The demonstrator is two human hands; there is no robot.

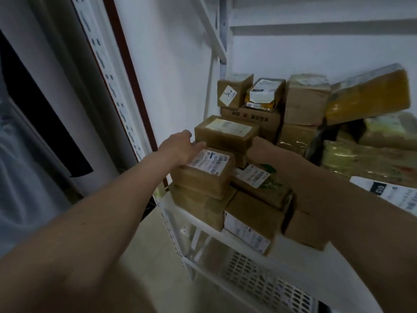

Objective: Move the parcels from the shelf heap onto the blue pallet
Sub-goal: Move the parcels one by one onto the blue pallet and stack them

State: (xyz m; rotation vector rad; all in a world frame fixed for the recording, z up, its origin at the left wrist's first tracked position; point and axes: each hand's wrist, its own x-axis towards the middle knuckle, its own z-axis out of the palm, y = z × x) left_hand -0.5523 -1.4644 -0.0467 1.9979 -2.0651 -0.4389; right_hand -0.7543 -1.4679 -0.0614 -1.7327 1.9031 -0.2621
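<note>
Both hands flank a labelled parcel (pixel 225 132) near the shelf edge (pixel 203 219).

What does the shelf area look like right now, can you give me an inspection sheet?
Surface: white shelf, loaded with parcels.
Job's things: brown parcels heaped; labelled box at front left, longer box behind it; blue pallet not in view.
Clutter: yellow padded parcel leaning at right; green wrapped bundle.
Hands: left hand rests on the labelled box, fingers straight; right hand reaches into the heap, fingers hidden.
Cables: nothing seen.
Surroundings: white wall, tiled floor.
</note>
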